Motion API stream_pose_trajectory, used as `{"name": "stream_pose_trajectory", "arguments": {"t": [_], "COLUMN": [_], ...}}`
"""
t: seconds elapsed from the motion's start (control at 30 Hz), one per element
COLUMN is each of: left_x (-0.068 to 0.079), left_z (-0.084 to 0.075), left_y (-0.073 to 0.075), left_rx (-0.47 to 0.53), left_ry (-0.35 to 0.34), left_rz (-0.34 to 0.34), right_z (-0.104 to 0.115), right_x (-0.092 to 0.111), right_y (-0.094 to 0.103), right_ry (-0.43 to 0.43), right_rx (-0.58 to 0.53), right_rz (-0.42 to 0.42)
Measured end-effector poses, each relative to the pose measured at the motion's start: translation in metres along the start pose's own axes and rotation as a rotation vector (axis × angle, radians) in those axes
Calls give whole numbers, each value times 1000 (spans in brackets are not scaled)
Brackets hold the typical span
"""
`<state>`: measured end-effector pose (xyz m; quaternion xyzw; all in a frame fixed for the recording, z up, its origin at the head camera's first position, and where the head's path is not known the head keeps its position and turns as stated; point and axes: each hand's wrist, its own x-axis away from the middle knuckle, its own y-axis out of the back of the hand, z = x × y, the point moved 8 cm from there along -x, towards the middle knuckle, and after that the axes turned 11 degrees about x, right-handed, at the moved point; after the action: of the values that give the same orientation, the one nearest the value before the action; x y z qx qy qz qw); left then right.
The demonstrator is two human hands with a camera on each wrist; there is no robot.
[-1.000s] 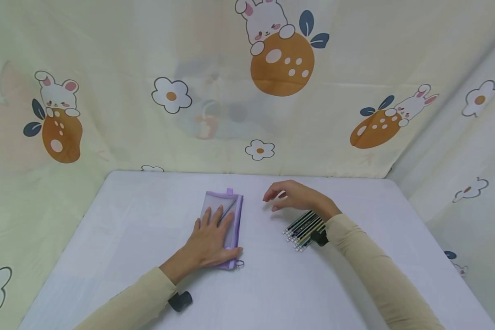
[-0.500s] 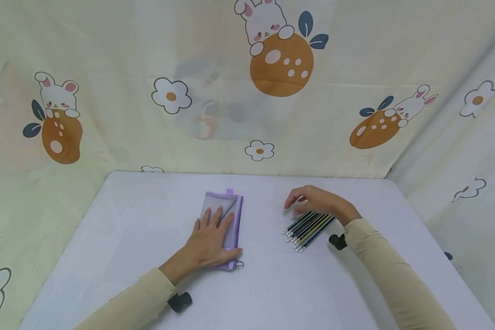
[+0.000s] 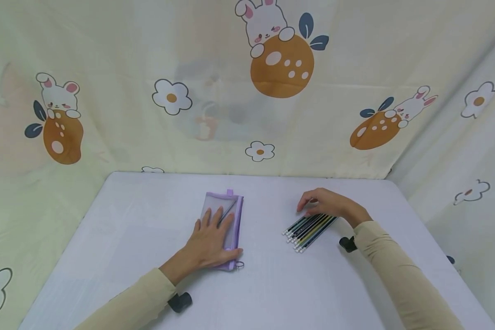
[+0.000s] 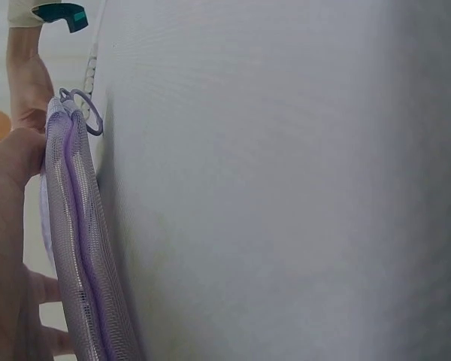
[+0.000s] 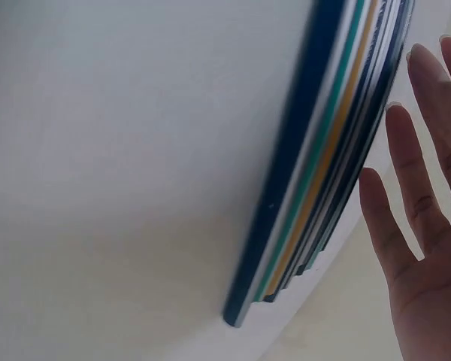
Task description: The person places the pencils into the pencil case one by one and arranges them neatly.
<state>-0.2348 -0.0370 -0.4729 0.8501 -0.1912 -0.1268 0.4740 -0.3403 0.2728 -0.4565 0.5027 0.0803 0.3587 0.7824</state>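
Note:
A purple mesh pencil case [image 3: 216, 200] lies flat on the table, one thin dark pencil-like stick [image 3: 228, 211] showing through its mesh. My left hand [image 3: 208, 243] rests on the case with fingers spread. Its zipped edge, with a ring at one end, fills the left of the left wrist view, where the case [image 4: 79, 226] stands out beside the hand. To the right, several striped pencils [image 3: 307, 231] lie side by side, white erasers toward me. Just over their far ends hovers my right hand [image 3: 327, 202], fingers loosely bent. In the right wrist view its extended fingers are beside the pencils [image 5: 316, 165], gripping none.
Both hands are over a white-covered table [image 3: 264, 284]. A patterned curtain [image 3: 214, 55] hangs behind the table's back edge, and another [image 3: 462, 146] along the right side. A black wrist camera [image 3: 180, 302] is strapped at the left wrist, another [image 3: 348, 244] at the right.
My right hand has moved right and slightly nearer me, from left of the pencils to over their far ends, uncovering more of them. The left hand and pencil case have stayed put.

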Motion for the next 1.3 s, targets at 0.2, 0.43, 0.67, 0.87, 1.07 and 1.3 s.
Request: {"name": "stream_pose_trajectory", "arguments": {"t": [0.2, 0.43, 0.67, 0.87, 1.07, 1.3], "left_x": [0, 0, -1, -1, 0, 0], "left_z": [0, 0, 1, 1, 0, -1], "left_y": [0, 1, 1, 1, 0, 0], "left_rx": [-6, -7, -5, -7, -4, -8], "left_ry": [-1, -8, -8, -8, -9, -8], "left_rz": [-4, -12, -19, -15, -10, -3], "right_z": [-7, -10, -14, -12, -13, -11], "right_x": [2, 4, 3, 1, 0, -2], "right_y": [0, 3, 5, 5, 5, 4], "right_ry": [-2, -24, -42, -41, -50, -57], "right_rx": [11, -11, -6, 5, 2, 29], "right_rz": [-5, 1, -6, -1, 20, 36]}}
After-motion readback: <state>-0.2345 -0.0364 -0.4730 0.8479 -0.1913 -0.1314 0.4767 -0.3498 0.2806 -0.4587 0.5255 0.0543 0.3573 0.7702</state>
